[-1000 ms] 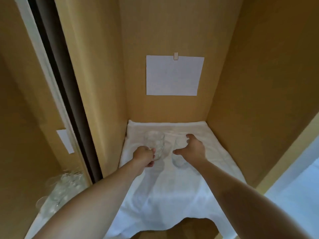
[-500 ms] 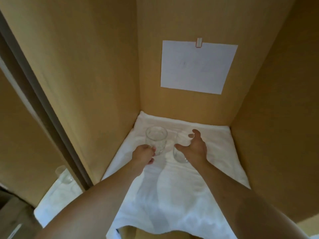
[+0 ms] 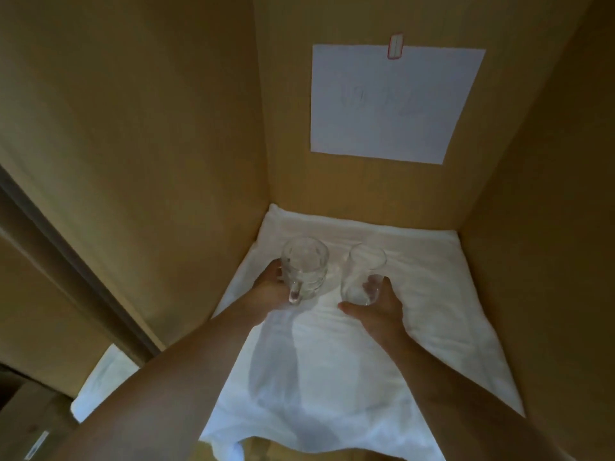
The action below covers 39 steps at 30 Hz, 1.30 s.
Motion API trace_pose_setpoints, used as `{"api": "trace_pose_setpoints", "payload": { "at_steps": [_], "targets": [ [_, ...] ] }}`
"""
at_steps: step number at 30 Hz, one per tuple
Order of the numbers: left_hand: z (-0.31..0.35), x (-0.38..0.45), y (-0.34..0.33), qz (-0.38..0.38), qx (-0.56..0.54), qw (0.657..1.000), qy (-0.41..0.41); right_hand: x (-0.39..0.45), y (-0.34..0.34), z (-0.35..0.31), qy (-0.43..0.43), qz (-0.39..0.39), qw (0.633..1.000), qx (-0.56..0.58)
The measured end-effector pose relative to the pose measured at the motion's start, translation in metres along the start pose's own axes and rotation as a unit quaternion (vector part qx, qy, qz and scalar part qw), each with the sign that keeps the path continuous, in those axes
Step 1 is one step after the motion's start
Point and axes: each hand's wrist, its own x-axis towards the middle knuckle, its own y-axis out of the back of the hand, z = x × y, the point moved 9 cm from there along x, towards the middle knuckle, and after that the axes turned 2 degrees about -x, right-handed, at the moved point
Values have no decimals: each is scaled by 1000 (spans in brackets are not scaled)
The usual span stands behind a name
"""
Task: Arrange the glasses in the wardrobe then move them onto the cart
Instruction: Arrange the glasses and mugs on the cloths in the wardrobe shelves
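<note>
Centre of frame: left hand [image 3: 273, 291] grasps the clear, dimpled glass mug with a side handle [image 3: 304, 272]; right hand [image 3: 374, 307] wraps the base of the smooth, clear tapered tumbler [image 3: 362, 277]. Both glasses are upright and just beside each other, over the rumpled white cloth [image 3: 332, 377] lining the tan wooden wardrobe [image 3: 133, 128] shelf. Whether they rest on it cannot be told. Judged step: gathering both for the cart, which is not in view. Keep them vertical and apart, since bare glass is slick and chips on contact; lift clear of the soft folds. A white paper sheet [image 3: 392, 101] hangs upper right
</note>
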Motion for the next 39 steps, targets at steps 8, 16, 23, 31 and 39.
{"api": "trace_pose_setpoints", "payload": {
  "at_steps": [8,16,23,31,39],
  "targets": [
    [13,32,-9,-4,45,998,-51,23,0,-9,-32,14,999,-24],
    [95,65,23,129,259,947,-138,9,1,-9,16,51,998,-43],
    [135,105,13,120,540,826,-108,13,1,-8,24,72,995,-61],
    [137,140,-2,113,666,723,-142,15,1,2,10,88,994,-64],
    [125,155,-48,50,721,673,-158,17,1,4,5,92,992,-89]
  ]
}}
